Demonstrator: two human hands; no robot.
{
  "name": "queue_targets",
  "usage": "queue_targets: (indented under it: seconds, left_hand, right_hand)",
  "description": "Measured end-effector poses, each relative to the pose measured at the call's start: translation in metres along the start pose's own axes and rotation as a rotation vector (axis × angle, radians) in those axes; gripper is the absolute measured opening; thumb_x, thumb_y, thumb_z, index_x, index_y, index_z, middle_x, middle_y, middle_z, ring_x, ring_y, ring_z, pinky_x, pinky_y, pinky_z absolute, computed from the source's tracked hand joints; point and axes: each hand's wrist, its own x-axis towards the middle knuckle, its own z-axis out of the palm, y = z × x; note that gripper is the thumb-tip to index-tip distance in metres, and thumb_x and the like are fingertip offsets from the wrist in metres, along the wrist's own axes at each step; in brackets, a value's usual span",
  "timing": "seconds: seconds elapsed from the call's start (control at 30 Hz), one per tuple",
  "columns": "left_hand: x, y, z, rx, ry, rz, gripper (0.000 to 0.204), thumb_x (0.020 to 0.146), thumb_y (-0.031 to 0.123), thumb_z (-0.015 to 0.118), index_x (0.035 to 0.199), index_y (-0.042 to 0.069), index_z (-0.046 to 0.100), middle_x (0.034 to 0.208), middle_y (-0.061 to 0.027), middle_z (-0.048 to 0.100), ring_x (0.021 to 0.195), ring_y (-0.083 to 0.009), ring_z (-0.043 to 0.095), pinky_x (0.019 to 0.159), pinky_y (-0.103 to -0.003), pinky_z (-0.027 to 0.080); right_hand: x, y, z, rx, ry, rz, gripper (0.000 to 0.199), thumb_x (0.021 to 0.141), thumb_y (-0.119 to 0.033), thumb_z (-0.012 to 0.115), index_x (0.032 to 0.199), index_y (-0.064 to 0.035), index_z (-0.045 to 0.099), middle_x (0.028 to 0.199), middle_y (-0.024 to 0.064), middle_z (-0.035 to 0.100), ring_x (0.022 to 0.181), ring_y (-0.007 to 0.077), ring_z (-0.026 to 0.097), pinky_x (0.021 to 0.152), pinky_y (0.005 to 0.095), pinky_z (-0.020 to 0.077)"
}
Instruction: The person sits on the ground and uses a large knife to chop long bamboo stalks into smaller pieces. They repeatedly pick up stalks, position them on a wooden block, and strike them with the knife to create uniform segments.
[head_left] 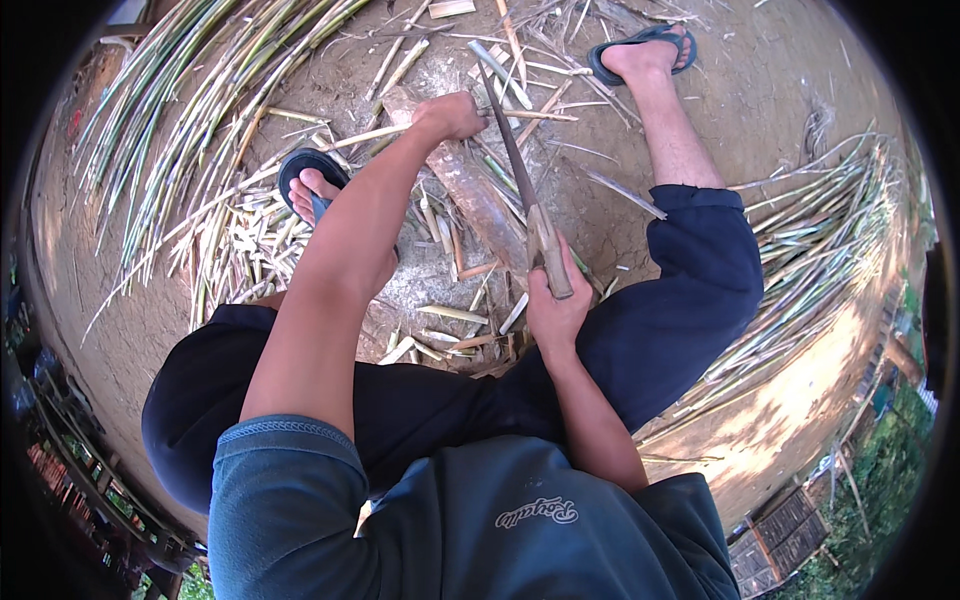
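My right hand (pixel 558 312) is closed round the wooden handle of a long knife (pixel 519 165), whose dark, narrow blade points away from me. At the far side, my left hand (pixel 455 116) is closed over a thin cane stalk (pixel 376 134), with stalk showing on both sides of the fist. This hand is above the far end of a peeled, worn log (pixel 478 203) lying on the ground between my feet. The blade tip is just right of my left hand, apart from it. My left fingertips are partly hidden.
Long green and yellow canes (pixel 190 110) lie at the far left; another heap of canes (pixel 815 255) lies at the right. Short cut pieces (pixel 258 243) are piled by my left sandal (pixel 312 165). My right sandal (pixel 690 50) rests on the bare earth.
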Motion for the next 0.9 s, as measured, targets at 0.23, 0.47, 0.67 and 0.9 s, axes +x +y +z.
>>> queue_targets:
  seconds: [0.23, 0.47, 0.67, 0.9]
  left_hand:
    - [0.019, -0.015, 0.011, -0.126, 0.071, 0.131, 0.049, 0.089, 0.045, 0.057, 0.111, 0.002, 0.067, 0.107, -0.0216, 0.069, 0.100, -0.0333, 0.067, 0.092, -0.043, 0.051]
    - [-0.008, 0.013, 0.023, 0.059, 0.133, 0.027, 0.048, 0.092, 0.048, 0.055, 0.112, 0.007, 0.069, 0.103, -0.0184, 0.071, 0.098, -0.0328, 0.069, 0.090, -0.045, 0.053]
    - [-0.006, 0.015, 0.025, 0.020, 0.181, 0.006, 0.044, 0.091, 0.048, 0.058, 0.105, 0.009, 0.072, 0.101, -0.0177, 0.071, 0.098, -0.0333, 0.069, 0.088, -0.045, 0.054]
    - [0.003, 0.017, 0.027, 0.007, 0.268, -0.062, 0.040, 0.088, 0.045, 0.062, 0.099, 0.008, 0.074, 0.096, -0.0166, 0.072, 0.089, -0.0329, 0.071, 0.078, -0.043, 0.058]
  right_hand:
    - [0.003, 0.001, -0.001, -0.008, 0.015, -0.015, 0.052, 0.079, 0.002, 0.054, 0.131, 0.0040, 0.057, 0.108, 0.0113, 0.068, 0.096, 0.0127, 0.063, 0.086, 0.0263, 0.0485]
    - [0.013, 0.006, 0.003, -0.026, 0.009, -0.012, 0.054, 0.078, 0.001, 0.054, 0.132, 0.0001, 0.057, 0.106, 0.0112, 0.069, 0.092, 0.0125, 0.064, 0.083, 0.0261, 0.0491]
    - [0.006, 0.003, -0.004, -0.087, 0.013, -0.056, 0.055, 0.078, -0.001, 0.055, 0.133, -0.0004, 0.057, 0.106, 0.0146, 0.070, 0.092, 0.0113, 0.064, 0.083, 0.0267, 0.0500]
    - [-0.004, 0.016, -0.008, -0.185, 0.028, -0.173, 0.056, 0.078, -0.001, 0.060, 0.134, -0.0037, 0.056, 0.087, 0.0160, 0.071, 0.071, 0.0074, 0.063, 0.068, 0.0267, 0.0517]
